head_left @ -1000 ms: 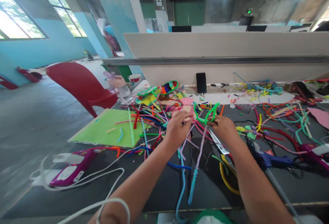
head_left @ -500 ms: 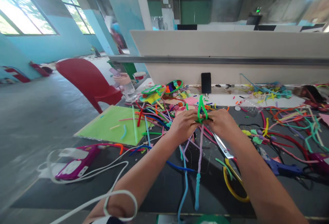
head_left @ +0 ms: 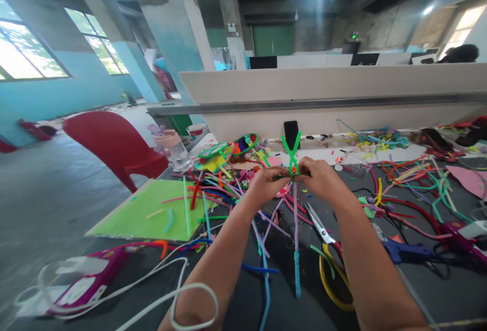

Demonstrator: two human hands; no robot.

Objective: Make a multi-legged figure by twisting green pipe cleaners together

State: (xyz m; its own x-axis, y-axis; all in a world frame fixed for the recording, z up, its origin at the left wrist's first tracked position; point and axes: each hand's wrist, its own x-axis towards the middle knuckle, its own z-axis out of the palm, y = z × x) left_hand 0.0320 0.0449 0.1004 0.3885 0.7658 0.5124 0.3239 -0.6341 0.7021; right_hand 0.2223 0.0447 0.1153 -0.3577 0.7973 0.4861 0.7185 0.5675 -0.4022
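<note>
Green pipe cleaners (head_left: 292,154) are pinched between my two hands over the middle of the table, their upper ends crossing in an X. My left hand (head_left: 267,183) is closed on them from the left, and my right hand (head_left: 316,178) is closed on them from the right. A lilac pipe cleaner (head_left: 296,214) hangs below the fingers, its lower part wrapped in blue (head_left: 297,272). Where it joins the green ones is hidden by the fingers. Scissors with yellow handles (head_left: 325,270) lie slightly open beside my right forearm.
Loose pipe cleaners (head_left: 228,184) lie heaped behind my left hand. A light green sheet (head_left: 140,214) lies at left, near a purple power strip (head_left: 81,285) with white cables. At right are a blue glue gun (head_left: 411,250), more pipe cleaners and a phone (head_left: 291,131) against the divider.
The green pipe cleaners' upper ends, earlier meeting in a narrow loop, now spread apart in an X. My hands stay pinched around them. The camera view has tilted up.
</note>
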